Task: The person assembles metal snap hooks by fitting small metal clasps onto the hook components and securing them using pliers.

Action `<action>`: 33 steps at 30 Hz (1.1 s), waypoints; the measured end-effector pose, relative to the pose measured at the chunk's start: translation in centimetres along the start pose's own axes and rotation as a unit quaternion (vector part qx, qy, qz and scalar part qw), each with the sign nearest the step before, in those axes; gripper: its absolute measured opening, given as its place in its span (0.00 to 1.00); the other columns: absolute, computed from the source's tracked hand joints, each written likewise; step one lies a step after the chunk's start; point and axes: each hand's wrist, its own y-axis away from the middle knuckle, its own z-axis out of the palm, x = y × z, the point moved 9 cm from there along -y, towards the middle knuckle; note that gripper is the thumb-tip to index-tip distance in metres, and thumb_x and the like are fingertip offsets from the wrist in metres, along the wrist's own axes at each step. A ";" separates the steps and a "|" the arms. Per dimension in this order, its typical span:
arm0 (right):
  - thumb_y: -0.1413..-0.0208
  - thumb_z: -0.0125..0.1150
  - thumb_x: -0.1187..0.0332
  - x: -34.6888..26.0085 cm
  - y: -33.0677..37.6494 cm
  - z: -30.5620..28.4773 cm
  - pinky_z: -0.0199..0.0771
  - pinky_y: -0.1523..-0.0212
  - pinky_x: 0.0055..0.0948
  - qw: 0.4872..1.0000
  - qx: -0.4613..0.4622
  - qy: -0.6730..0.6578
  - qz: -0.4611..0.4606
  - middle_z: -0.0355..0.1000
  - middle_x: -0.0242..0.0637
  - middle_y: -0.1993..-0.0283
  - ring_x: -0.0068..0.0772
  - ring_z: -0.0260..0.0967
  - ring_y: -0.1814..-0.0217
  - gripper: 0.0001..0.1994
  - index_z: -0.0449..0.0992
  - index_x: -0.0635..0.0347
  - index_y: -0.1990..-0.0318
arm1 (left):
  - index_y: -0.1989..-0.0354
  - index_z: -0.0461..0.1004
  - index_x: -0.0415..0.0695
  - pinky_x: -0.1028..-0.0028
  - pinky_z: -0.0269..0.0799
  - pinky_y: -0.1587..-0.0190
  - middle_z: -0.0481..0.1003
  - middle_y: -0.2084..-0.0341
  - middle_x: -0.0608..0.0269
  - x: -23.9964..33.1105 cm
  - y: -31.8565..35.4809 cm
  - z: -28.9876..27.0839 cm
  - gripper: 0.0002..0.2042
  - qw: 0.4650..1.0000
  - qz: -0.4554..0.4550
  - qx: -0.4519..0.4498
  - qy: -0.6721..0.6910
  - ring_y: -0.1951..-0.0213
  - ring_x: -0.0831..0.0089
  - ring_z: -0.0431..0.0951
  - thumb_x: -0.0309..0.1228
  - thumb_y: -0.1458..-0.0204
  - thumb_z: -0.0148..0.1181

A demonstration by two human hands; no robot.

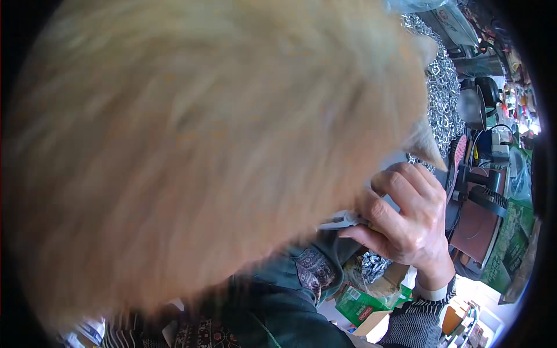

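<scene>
A furry, orange-tan animal (220,162), apparently a cat, fills most of the view at close range and blurs. A pointed ear (426,145) stands out at its right edge. Beside the fur, my right hand (406,211) is closed, with fingers curled and thumb stretched toward the left. A small greyish, metallic-looking piece (343,220) shows by the thumb; its kind and most of its length are hidden behind the fur. My left hand is covered by the animal. Past my right knuckles lies a large heap of silvery metal links (444,98).
Along the right are a pink-and-black hairbrush (458,153), a metal pan (473,107), a small black fan (487,200), a brown flat case (478,232) and a green package (513,249). Below my hand, an open carton (391,284) and silvery pieces (374,267) sit near a green box (360,304).
</scene>
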 end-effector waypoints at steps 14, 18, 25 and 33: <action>0.60 0.70 0.69 1.7 7.5 3.0 0.63 0.68 0.33 0.986 0.028 -0.024 0.161 0.66 0.36 0.69 0.38 0.66 0.67 0.14 0.74 0.59 0.65 | 0.51 0.75 0.39 0.62 0.76 0.57 0.78 0.61 0.51 9.0 -5.7 7.8 0.15 0.332 0.483 0.165 -0.793 0.61 0.53 0.80 0.24 0.48 0.58; 0.60 0.66 0.79 8.9 10.0 2.3 0.72 0.66 0.41 0.944 0.150 0.052 0.289 0.70 0.41 0.70 0.46 0.72 0.67 0.14 0.76 0.60 0.62 | 0.53 0.75 0.39 0.63 0.76 0.57 0.77 0.63 0.50 9.6 -5.3 9.3 0.14 0.371 0.465 0.171 -0.785 0.61 0.51 0.79 0.23 0.49 0.59; 0.57 0.66 0.77 11.4 8.8 3.5 0.73 0.65 0.40 0.924 0.135 0.163 0.319 0.71 0.41 0.69 0.45 0.73 0.65 0.12 0.75 0.60 0.63 | 0.53 0.73 0.37 0.75 0.76 0.69 0.75 0.69 0.55 8.7 -0.4 6.2 0.13 0.637 0.456 0.128 -0.608 0.73 0.65 0.78 0.16 0.47 0.58; 0.59 0.67 0.77 10.2 8.0 3.6 0.72 0.65 0.38 0.930 0.124 0.150 0.312 0.70 0.40 0.70 0.43 0.72 0.65 0.12 0.74 0.60 0.64 | 0.48 0.66 0.34 0.81 0.76 0.71 0.76 0.67 0.54 3.3 -0.3 0.4 0.10 0.965 0.178 0.052 -0.187 0.70 0.78 0.78 0.19 0.37 0.50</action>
